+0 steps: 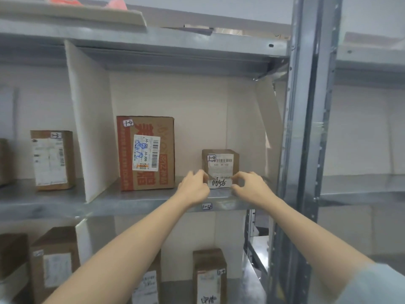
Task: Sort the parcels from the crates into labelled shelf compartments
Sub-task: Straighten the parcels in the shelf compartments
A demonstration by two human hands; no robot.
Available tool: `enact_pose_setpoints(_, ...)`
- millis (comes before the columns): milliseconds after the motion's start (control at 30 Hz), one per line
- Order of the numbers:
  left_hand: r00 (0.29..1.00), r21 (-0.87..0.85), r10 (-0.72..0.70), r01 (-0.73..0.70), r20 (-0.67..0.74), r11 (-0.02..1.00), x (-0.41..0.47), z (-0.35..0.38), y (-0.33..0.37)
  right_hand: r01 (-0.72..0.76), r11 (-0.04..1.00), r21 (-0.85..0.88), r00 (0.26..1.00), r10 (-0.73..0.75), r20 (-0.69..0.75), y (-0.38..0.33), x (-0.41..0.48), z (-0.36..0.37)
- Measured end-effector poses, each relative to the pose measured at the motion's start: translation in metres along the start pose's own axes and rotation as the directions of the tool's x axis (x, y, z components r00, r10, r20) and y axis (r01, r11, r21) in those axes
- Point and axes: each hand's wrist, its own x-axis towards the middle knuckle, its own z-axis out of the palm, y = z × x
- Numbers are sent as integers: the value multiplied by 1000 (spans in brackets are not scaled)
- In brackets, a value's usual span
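Head view. The small parcel (220, 168), marked 1-4, stands upright with its long axis vertical. It sits near the front edge of the shelf (131, 201), right of the large parcel (145, 153) and above the edge label (206, 206). The left hand (194, 186) grips its lower left edge with curled fingers, and the right hand (249, 185) pinches its lower right corner. The parcel lies straight ahead between the hands, equally near both; release appears to be the remaining step.

Single head-worn wide-angle view; faces straight forward at shelf rack (140, 204), close up, about shelf height.
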Motion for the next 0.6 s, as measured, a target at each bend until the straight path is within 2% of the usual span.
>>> enact_pose_setpoints(167,998,-19,-58,59,7,998,16,15,11,89,995,48,994,-92,59,11,22,3)
enact_pose_setpoints(433,993,-73,-120,118,-23,990,33,29,22,217,974,66,973,-221,61,25,45,10)
enact_pose_setpoints(500,992,-77,-120,117,-41,990,33,29,22,215,975,59,976,-216,7,26,50,11)
enact_pose_setpoints(600,991,-62,-105,101,-80,993,25,21,20,227,973,43,962,-217,-165,19,51,7)
